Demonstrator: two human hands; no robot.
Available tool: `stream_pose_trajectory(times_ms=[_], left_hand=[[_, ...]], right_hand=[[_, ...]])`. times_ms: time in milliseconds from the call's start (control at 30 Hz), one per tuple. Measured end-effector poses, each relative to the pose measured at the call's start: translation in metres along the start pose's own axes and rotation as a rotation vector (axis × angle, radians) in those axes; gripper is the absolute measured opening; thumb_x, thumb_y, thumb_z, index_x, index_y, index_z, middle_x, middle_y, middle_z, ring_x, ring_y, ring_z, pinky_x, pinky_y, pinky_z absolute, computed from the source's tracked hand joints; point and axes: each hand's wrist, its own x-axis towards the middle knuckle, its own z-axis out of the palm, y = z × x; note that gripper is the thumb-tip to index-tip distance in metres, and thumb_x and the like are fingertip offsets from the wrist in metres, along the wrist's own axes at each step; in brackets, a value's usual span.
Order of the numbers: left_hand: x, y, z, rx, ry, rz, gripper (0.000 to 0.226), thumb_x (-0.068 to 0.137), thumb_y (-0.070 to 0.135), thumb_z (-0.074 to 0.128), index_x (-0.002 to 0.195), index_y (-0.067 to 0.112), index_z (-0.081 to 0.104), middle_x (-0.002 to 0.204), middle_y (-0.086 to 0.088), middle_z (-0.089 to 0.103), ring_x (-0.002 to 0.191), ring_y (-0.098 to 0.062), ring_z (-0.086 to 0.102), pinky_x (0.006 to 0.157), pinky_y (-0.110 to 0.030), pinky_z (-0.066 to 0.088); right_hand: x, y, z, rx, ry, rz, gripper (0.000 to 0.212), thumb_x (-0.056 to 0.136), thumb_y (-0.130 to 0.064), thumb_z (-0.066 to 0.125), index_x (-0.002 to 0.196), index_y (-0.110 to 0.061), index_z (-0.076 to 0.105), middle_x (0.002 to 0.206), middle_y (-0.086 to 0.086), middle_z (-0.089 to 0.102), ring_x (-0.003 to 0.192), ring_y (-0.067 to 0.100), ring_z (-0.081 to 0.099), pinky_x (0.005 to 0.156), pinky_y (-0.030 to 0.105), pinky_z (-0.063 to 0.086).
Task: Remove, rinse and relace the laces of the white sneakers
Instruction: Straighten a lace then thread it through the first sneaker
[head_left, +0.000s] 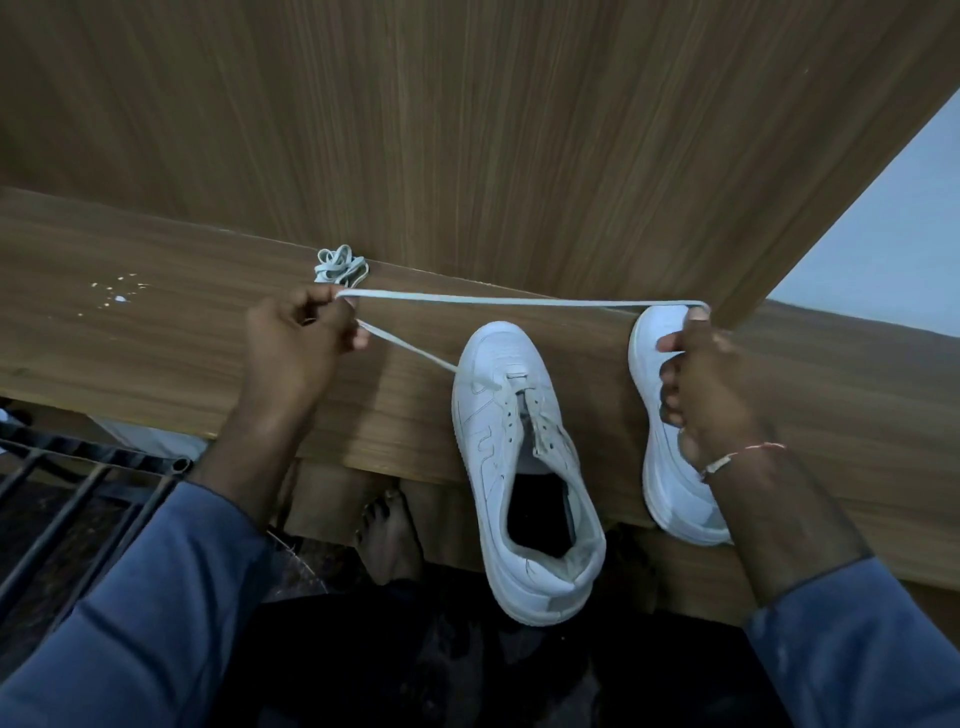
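Wood-grain surface (156, 338) fills the middle of the frame, backed by an upright panel (467, 130) of the same wood, with a pale wall (893, 234) at the upper right. One white sneaker (498, 441) lies at the centre, toe toward the panel and heel hanging past the surface's near edge; most of its eyelets stand empty. A white lace (519, 301) comes out of the eyelets nearest the toe, rises to the left hand (301, 348), which pinches it in clenched fingers (358, 338), then runs taut across to the right hand (711, 384), where a raised fingertip and thumb nip its end. That hand's other fingers are curled in front of the second sneaker (647, 353), which lies tilted at the right; whether they touch it cannot be told. A bundled lace (340, 267) rests against the panel just above the left hand. White specks (117, 293) dot the surface at the left. Below the edge, a bare foot (389, 535) shows, and dark metal bars (78, 483) cross the lower left. Both arms wear blue sleeves (156, 613).
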Motion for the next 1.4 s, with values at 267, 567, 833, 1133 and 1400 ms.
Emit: stream_pose_trajectory(times_ms=[267, 567, 833, 1133, 1400], left_hand=[[0.000, -0.023, 0.017, 0.256, -0.054, -0.169, 0.022, 0.092, 0.015, 0.057, 0.072, 0.016, 0.065, 0.041, 0.012, 0.051, 0.037, -0.001, 0.041, 0.042, -0.019, 0.035], [0.004, -0.021, -0.001, 0.011, 0.112, -0.324, 0.011, 0.096, 0.011, 0.052, 0.095, 0.004, 0.060, 0.069, -0.007, 0.059, 0.040, -0.005, 0.058, 0.038, -0.017, 0.046], [-0.005, -0.022, 0.004, 0.055, -0.103, -0.426, 0.011, 0.095, 0.004, 0.053, 0.085, 0.002, 0.058, 0.071, -0.011, 0.065, 0.045, -0.009, 0.063, 0.045, -0.019, 0.053], [-0.011, -0.013, 0.002, -0.076, -0.332, -0.402, 0.020, 0.072, -0.005, 0.072, 0.089, 0.000, 0.065, 0.084, -0.017, 0.070, 0.069, -0.020, 0.072, 0.071, -0.028, 0.060], [-0.029, -0.007, 0.008, 0.468, -0.294, 0.318, 0.005, 0.082, 0.012, 0.073, 0.086, 0.015, 0.076, 0.066, 0.016, 0.067, 0.054, 0.001, 0.060, 0.056, -0.016, 0.047]], right_hand=[[-0.027, 0.015, 0.035, -0.509, -0.274, -0.387, 0.031, 0.098, -0.032, 0.043, 0.084, -0.013, 0.063, 0.064, 0.002, 0.061, 0.056, 0.017, 0.055, 0.057, 0.029, 0.042], [-0.005, 0.014, 0.011, -0.609, -0.089, -0.341, 0.024, 0.100, -0.019, 0.040, 0.107, -0.008, 0.061, 0.088, 0.006, 0.063, 0.084, 0.024, 0.060, 0.074, 0.037, 0.046], [-0.016, 0.025, 0.024, -0.692, -0.305, -0.341, 0.031, 0.103, -0.032, 0.040, 0.093, -0.020, 0.067, 0.066, -0.002, 0.066, 0.064, 0.011, 0.057, 0.067, 0.028, 0.039], [-0.017, 0.021, 0.028, -0.558, -0.317, -0.289, 0.031, 0.102, -0.032, 0.046, 0.091, -0.013, 0.067, 0.062, -0.005, 0.055, 0.057, 0.010, 0.049, 0.057, 0.025, 0.034], [-0.023, 0.013, 0.030, -0.778, -0.350, -0.648, 0.055, 0.090, -0.036, 0.058, 0.141, -0.019, 0.046, 0.136, 0.002, 0.055, 0.127, 0.021, 0.049, 0.106, 0.044, 0.040]])
